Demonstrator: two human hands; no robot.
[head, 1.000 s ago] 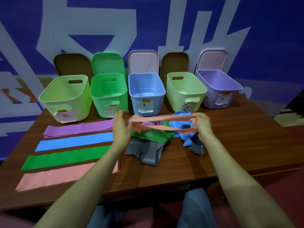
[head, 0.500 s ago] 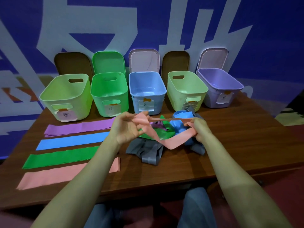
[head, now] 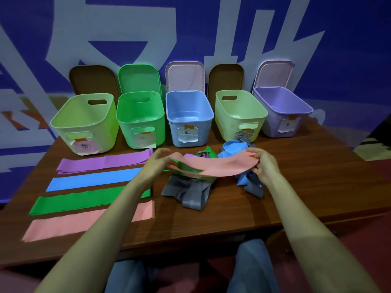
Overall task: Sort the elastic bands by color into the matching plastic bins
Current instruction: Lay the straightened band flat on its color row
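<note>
A pink elastic band (head: pixel 213 164) is stretched flat between my hands, above a tangled pile of bands. My left hand (head: pixel 157 163) grips its left end and my right hand (head: pixel 265 166) pinches its right end. Under it lie green (head: pixel 191 169), grey (head: pixel 190 192) and blue (head: pixel 233 150) bands. Flat on the table's left lie a purple band (head: pixel 103 162), a blue band (head: pixel 93 180), a green band (head: pixel 76 203) and a pink band (head: pixel 69 224). Behind stand five open bins: light green (head: pixel 84 123), green (head: pixel 140 119), blue (head: pixel 188 117), pale green (head: pixel 240 115) and purple (head: pixel 282 111).
The wooden table (head: pixel 306 182) has bare surface at the right. Bin lids (head: pixel 184 76) lean against the blue wall behind the bins. Paper labels hang on the bin fronts. My knees show below the table's front edge.
The pink band was twisted and sagging between my hands; now it is spread flat and wide. My hands have moved apart, the left one slightly down and left.
</note>
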